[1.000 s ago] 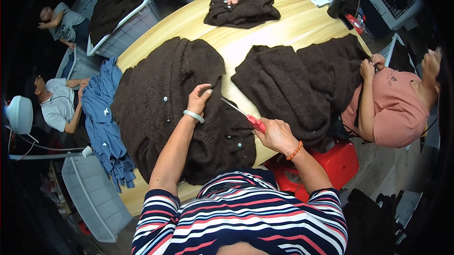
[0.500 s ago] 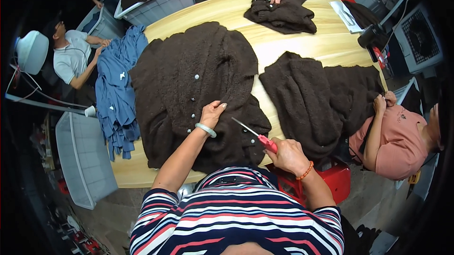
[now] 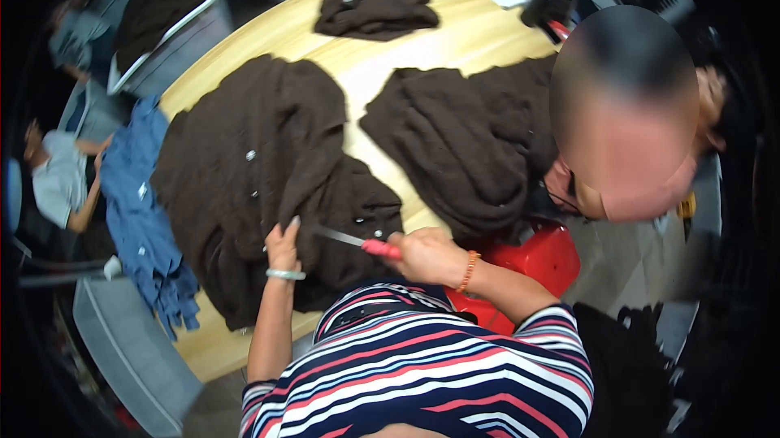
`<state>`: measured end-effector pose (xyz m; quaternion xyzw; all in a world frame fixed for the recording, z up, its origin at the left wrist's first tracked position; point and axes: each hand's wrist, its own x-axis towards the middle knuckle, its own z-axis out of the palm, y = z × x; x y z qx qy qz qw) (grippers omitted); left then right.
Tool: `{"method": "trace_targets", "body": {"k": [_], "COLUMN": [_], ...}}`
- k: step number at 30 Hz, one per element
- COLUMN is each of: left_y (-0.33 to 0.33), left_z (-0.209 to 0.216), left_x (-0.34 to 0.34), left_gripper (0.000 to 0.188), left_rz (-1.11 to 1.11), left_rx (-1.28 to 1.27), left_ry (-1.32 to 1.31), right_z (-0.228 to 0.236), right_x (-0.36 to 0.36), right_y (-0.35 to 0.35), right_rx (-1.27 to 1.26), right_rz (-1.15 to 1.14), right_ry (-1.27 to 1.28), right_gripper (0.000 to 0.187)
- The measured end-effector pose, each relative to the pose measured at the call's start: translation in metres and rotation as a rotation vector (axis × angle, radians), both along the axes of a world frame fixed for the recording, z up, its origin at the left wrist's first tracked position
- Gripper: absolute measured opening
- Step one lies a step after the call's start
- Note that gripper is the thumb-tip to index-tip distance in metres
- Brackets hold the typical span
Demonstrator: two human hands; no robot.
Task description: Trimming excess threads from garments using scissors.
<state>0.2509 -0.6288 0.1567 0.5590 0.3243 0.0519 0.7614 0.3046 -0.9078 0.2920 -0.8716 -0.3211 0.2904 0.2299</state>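
Observation:
A dark brown knitted cardigan (image 3: pixel 244 129) with shiny round buttons lies spread on the table before me. My left hand (image 3: pixel 283 249), with a pale bangle at the wrist, is closed on a fold of it near the button edge. In my right hand (image 3: pixel 431 256), which wears an orange bead bracelet, is a red-handled tool (image 3: pixel 380 249) with a narrow metal shaft. Its shaft points left, over the cardigan and toward my left hand. Blur hides whether the tip touches the cloth and what kind of tool it is.
Another brown garment (image 3: pixel 463 145) lies to the right, beside a person in pink (image 3: pixel 642 186). A folded brown garment (image 3: pixel 375 3) rests at the far side. Blue garments (image 3: pixel 138 202) hang over the left edge, near a grey bin (image 3: pixel 134 357). A red stool (image 3: pixel 536 267) stands by my right arm.
The view has swung right, shifting everything leftward. My right hand and the tool have come nearer my left hand. The other person's hand has left the far folded garment.

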Motion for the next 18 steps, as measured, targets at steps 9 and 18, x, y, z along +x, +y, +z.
{"method": "trace_targets", "body": {"k": [9,18], "left_y": [0.015,0.049], "left_z": [0.071,0.045], "left_x": [-0.013,-0.029], "left_gripper": [0.025,0.025], "left_rz": [-0.091,0.084], "left_rx": [1.236,1.408], "left_ry": [-0.194,-0.032], "right_z": [-0.019,0.001], "right_x": [0.013,0.004], "right_y": [-0.001,0.037], "right_rx": [0.072,0.119], "right_rz": [-0.198,0.147], "right_ry": [-0.044,-0.091], "right_gripper": [0.021,0.020]}}
